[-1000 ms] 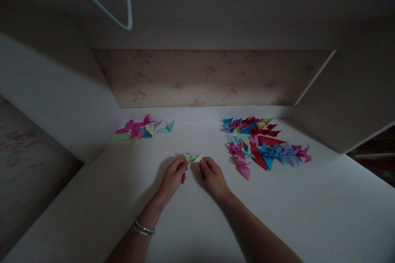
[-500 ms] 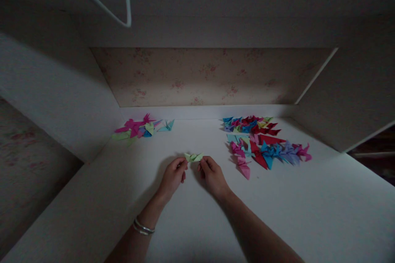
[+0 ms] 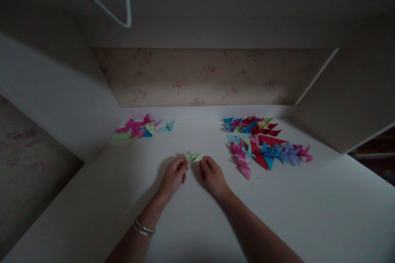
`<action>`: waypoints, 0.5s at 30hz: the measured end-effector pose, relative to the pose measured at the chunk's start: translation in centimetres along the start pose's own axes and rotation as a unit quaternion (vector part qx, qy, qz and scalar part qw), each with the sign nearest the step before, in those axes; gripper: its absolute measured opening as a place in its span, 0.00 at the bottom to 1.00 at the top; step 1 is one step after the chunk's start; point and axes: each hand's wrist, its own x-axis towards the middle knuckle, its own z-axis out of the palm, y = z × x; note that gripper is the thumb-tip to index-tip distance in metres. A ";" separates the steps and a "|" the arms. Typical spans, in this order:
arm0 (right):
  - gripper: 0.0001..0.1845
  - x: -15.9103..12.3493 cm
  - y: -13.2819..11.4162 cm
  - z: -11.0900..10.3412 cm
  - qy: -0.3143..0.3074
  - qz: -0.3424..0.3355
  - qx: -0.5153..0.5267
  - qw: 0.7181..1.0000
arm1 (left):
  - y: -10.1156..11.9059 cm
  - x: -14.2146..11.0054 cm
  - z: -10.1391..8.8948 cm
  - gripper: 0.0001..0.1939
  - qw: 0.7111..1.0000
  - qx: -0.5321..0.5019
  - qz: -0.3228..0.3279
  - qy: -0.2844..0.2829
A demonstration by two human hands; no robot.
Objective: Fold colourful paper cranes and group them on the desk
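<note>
A small pale green origami crane [image 3: 194, 158] spans the gap between my two hands, just above the white tabletop [image 3: 191, 213]. My left hand [image 3: 174, 176] pinches its left tip between thumb and fingers; silver bangles circle that wrist. At the crane's right tip, my right hand [image 3: 211, 173] is closed in a pinch too. Fingertips hide both ends of the paper. Nearest on the right lies a pink origami crane [image 3: 243, 167], at the edge of a larger group of folded paper.
Many-coloured paper cranes [image 3: 268, 150] lie in rows at the right. A smaller pile of folded paper [image 3: 135, 128] sits at the back left, beside a light blue crane [image 3: 167, 126]. Side panels and a flowered back wall [image 3: 210, 76] enclose the table. A white cable [image 3: 126, 4] hangs at upper left.
</note>
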 end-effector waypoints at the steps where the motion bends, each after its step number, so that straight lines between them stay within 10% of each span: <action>1: 0.19 0.0 0.0 0.0 0.001 0.001 0.004 1.000 | 0.0 0.0 0.0 0.16 1.000 -0.002 -0.002 0.001; 15: 0.19 0.1 0.4 0.1 0.002 0.004 0.001 1.000 | -0.1 0.0 0.0 0.15 1.000 -0.005 0.001 0.004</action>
